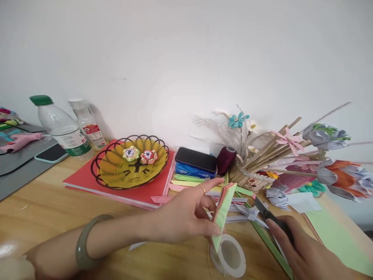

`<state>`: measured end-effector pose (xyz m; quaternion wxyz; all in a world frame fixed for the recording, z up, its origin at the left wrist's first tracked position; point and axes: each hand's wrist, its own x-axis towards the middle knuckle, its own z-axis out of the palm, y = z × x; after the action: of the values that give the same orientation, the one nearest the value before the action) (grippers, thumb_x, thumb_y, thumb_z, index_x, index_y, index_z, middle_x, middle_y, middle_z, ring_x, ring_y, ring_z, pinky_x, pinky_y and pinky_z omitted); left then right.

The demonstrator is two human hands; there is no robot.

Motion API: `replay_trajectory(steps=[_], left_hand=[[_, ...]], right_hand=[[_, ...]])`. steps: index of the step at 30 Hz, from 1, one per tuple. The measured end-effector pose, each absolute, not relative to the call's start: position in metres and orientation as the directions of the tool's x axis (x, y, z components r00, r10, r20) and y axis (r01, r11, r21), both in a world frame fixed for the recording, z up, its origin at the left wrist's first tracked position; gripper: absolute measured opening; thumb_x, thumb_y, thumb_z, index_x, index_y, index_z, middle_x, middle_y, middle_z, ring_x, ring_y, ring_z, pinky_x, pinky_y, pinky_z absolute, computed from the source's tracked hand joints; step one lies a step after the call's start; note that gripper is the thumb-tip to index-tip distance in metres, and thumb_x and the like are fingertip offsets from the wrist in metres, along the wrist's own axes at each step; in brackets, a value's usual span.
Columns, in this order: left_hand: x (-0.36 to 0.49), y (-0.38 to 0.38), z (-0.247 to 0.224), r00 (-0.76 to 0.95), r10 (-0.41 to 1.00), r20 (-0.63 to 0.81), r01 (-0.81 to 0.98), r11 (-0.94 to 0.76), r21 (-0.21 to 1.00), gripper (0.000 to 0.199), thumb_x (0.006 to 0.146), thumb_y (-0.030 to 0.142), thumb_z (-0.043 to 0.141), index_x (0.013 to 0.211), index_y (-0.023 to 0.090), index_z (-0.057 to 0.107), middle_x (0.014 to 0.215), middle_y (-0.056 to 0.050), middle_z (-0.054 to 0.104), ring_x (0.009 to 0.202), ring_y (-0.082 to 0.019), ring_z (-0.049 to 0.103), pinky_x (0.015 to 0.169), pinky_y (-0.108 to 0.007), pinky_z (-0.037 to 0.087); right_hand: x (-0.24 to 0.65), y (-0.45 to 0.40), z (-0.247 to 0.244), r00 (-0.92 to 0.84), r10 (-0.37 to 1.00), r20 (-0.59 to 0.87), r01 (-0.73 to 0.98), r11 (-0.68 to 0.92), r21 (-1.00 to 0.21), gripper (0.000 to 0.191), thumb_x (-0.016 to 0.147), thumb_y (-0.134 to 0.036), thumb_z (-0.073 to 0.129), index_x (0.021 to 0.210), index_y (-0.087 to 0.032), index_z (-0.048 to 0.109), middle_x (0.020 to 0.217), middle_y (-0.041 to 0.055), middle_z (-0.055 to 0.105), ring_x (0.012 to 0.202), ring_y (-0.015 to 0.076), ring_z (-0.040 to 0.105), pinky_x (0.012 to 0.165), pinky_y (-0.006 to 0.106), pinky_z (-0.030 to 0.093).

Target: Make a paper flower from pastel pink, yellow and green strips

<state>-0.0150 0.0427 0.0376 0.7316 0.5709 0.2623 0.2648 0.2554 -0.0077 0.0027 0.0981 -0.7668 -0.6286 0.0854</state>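
My left hand point(186, 212) pinches a small stack of folded paper strips point(223, 214) between thumb and fingers, index finger stretched out. Light green paper shows on the outside, with red and pale edges inside. Just below stands a white spool point(240, 256), a thin yellowish thread hanging down beside it. My right hand point(305, 245) grips a black-handled cutting tool point(279, 225) with a dark pointed blade, aimed up and left; whether it is scissors or a knife I cannot tell. The tool is apart from the paper stack, over scattered folded strips point(237, 217).
A yellow woven basket point(116, 179) with two paper flowers sits on red paper point(81, 173). Behind are bottles point(65, 128), a black phone-like object point(195, 158) on a blue pack, a maroon thread cone point(225, 159) and craft flowers point(335, 175). Green sheets point(340, 233) lie right.
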Motion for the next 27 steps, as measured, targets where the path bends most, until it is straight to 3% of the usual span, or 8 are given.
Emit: replay_trajectory(steps=[6,9,11,12,14,17,23,27], left_hand=[[-0.018,0.039,0.044,0.732,0.673,-0.107,-0.149,0.312,0.938,0.062,0.061,0.011,0.069,0.115,0.018,0.04,0.077,-0.003,0.063,0.062,-0.013,0.059,0.062,-0.027,0.044],[-0.017,0.038,0.044,0.755,0.649,-0.094,-0.212,0.377,0.902,0.053,0.06,0.014,0.072,0.103,0.017,0.042,0.075,-0.003,0.065,0.062,-0.013,0.06,0.064,-0.027,0.045],[-0.016,0.038,0.043,0.776,0.626,-0.079,-0.246,0.415,0.876,0.049,0.06,0.019,0.073,0.098,0.017,0.043,0.073,-0.003,0.066,0.059,-0.013,0.061,0.065,-0.028,0.045],[-0.016,0.038,0.042,0.784,0.616,-0.073,-0.256,0.428,0.867,0.047,0.061,0.021,0.073,0.097,0.016,0.044,0.073,-0.004,0.066,0.058,-0.012,0.06,0.064,-0.028,0.046],[-0.015,0.037,0.041,0.79,0.609,-0.078,-0.258,0.444,0.858,0.043,0.063,0.023,0.071,0.097,0.016,0.046,0.074,-0.006,0.067,0.058,-0.013,0.06,0.061,-0.027,0.046],[-0.015,0.037,0.04,0.771,0.626,-0.116,-0.246,0.46,0.853,0.042,0.063,0.023,0.07,0.097,0.014,0.047,0.073,-0.008,0.068,0.058,-0.014,0.061,0.056,-0.024,0.045],[-0.018,0.04,0.041,0.81,0.57,-0.14,-0.276,0.581,0.766,0.041,0.061,0.019,0.068,0.096,0.014,0.048,0.07,-0.008,0.068,0.046,-0.014,0.06,0.046,-0.021,0.042],[-0.017,0.041,0.039,0.853,0.506,-0.127,-0.266,0.633,0.727,0.037,0.062,0.017,0.068,0.093,0.013,0.048,0.07,-0.007,0.067,0.048,-0.013,0.06,0.043,-0.018,0.038]], right_hand=[[0.245,0.001,-0.016,0.161,0.987,0.002,0.984,-0.16,-0.08,0.043,0.081,-0.057,0.027,0.099,-0.022,0.045,0.081,0.0115,0.068,0.071,0.0313,0.066,0.053,0.04,0.047],[0.241,0.0,-0.01,0.065,0.987,0.148,0.997,-0.059,-0.045,0.045,0.081,-0.056,0.029,0.099,-0.02,0.051,0.093,0.0138,0.065,0.085,0.0337,0.063,0.057,0.043,0.048],[0.23,-0.001,0.003,0.002,0.96,0.281,0.989,0.04,-0.146,0.046,0.081,-0.054,0.032,0.102,-0.02,0.054,0.106,0.0146,0.06,0.099,0.0339,0.056,0.065,0.043,0.048],[0.222,-0.003,0.011,-0.012,0.957,0.289,0.959,0.093,-0.268,0.043,0.081,-0.053,0.034,0.103,-0.022,0.054,0.107,0.0124,0.06,0.097,0.0307,0.057,0.068,0.04,0.048],[0.203,-0.006,0.027,-0.15,0.978,0.146,0.772,0.208,-0.601,0.037,0.082,-0.049,0.04,0.103,-0.024,0.056,0.095,0.0084,0.063,0.088,0.0232,0.059,0.069,0.033,0.049],[0.178,-0.007,0.042,-0.347,0.931,-0.116,0.384,0.028,-0.923,0.033,0.085,-0.046,0.041,0.104,-0.024,0.056,0.079,0.0038,0.063,0.074,0.0177,0.058,0.065,0.029,0.048],[0.163,0.003,0.044,-0.402,0.905,-0.14,0.17,-0.077,-0.982,0.028,0.075,-0.048,0.056,0.074,-0.02,0.06,0.074,0.0026,0.062,0.072,0.0172,0.057,0.073,0.032,0.046],[0.162,0.003,0.044,-0.374,0.914,-0.154,0.117,-0.118,-0.986,0.029,0.069,-0.049,0.062,0.071,-0.02,0.061,0.066,0.0007,0.062,0.068,0.0177,0.059,0.071,0.032,0.048]])
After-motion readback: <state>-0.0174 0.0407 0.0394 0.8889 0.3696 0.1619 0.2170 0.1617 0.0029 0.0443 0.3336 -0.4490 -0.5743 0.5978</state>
